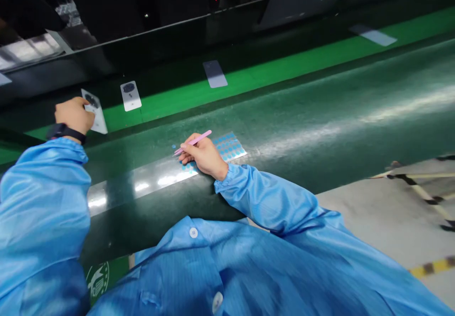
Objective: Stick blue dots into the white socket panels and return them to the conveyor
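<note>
Dark machine housing (142, 3) runs along the far side, and in front of it a bright green strip (284, 71) holds a row of flat pale panels. Nearer me lies the dark green counter (320, 135), glossy under the lights, with grey floor (391, 211) and black-and-yellow hazard tape (432, 264) off to my right.

My right hand (203, 156) rests on the counter, pinching pink tweezers (194, 143) between thumb and fingers, their tips angled down and left. It covers the near part of a sheet of small blue round stickers (229, 146) lying flat on the counter, and a single loose blue dot (174, 146) sits just past the tweezer tips.

My left hand (74, 116) is out across the counter, fingers curled over a white card (99, 124) with a dark round patch, at the edge of the green strip. I can't tell whether it grips the card or only lies on it. A black watch band (66, 133) wraps that wrist. Beside the card lies a second white card (130, 96), then a plain grey-blue panel (215, 74), and another panel (373, 35) far to the right. My sleeves are blue smock fabric (42, 202), and the buttoned smock front (193, 232) fills the bottom of my view.
</note>
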Motion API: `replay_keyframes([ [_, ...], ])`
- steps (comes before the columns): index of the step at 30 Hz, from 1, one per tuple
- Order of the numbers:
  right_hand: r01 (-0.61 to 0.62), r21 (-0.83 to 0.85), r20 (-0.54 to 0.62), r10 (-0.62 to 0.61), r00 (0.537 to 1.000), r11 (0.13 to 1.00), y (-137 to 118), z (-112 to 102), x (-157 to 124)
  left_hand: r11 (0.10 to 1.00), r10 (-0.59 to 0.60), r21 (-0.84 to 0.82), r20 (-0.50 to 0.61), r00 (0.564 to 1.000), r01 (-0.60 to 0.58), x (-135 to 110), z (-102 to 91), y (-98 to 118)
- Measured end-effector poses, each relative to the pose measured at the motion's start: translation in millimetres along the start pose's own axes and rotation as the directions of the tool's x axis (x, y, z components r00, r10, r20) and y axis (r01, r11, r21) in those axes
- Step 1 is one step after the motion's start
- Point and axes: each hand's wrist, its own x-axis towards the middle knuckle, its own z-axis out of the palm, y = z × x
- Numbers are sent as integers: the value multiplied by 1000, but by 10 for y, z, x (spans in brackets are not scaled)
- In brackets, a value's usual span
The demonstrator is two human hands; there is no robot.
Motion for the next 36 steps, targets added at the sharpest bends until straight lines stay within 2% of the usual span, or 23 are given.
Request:
replay_keyframes([
  [2,27,-149,-2,-27,1000,989,-103,-31,-34,992,-123,-43,-60,991,120,-339,-182,62],
  [4,20,-335,34,-9,999,942,-204,-74,-64,975,-165,-159,-63,984,153,-802,-266,120],
  [5,12,-415,59,14,998,910,-245,-95,-72,964,-150,-227,-40,988,137,-1055,-252,146],
  [6,4,-476,79,38,996,880,-277,-111,-73,941,-151,-309,-11,989,140,-1307,-198,170],
  [9,-16,-553,88,77,993,833,-323,-126,-30,798,-123,-557,220,968,229,-1938,141,226],
  [12,-48,-571,67,104,992,820,-323,-105,68,675,-22,-675,386,922,298,-2267,513,254],
  [15,-101,-580,46,157,987,808,-317,-91,163,675,26,-674,429,903,300,-2350,668,256],
  [17,-125,-573,35,177,984,810,-316,-94,199,710,54,-640,465,884,294,-2346,638,253],
  [19,-129,-559,39,181,983,819,-314,-103,215,746,98,-601,523,847,286,-2329,556,259],
  [21,-121,-545,56,180,982,830,-309,-111,220,814,145,-540,545,826,214,-2304,474,277],
  [23,-114,-543,75,183,980,832,-301,-115,225,893,184,-444,499,847,68,-2261,429,303],
  [25,-118,-554,79,192,978,824,-291,-114,232,927,250,-363,414,876,-93,-2191,434,332],
  [27,-128,-563,66,198,978,817,-282,-118,238,909,343,-348,317,884,-228,-2100,485,361],
  [30,-142,-540,48,198,979,830,-277,-144,239,840,490,-379,217,845,-390,-1977,606,400],
  [33,-161,-473,43,205,978,866,-293,-176,212,823,531,-369,230,816,-432,-1932,713,433],
  [36,-150,-421,33,180,983,894,-321,-144,139,842,512,-341,260,819,-418,-1956,761,453],
])
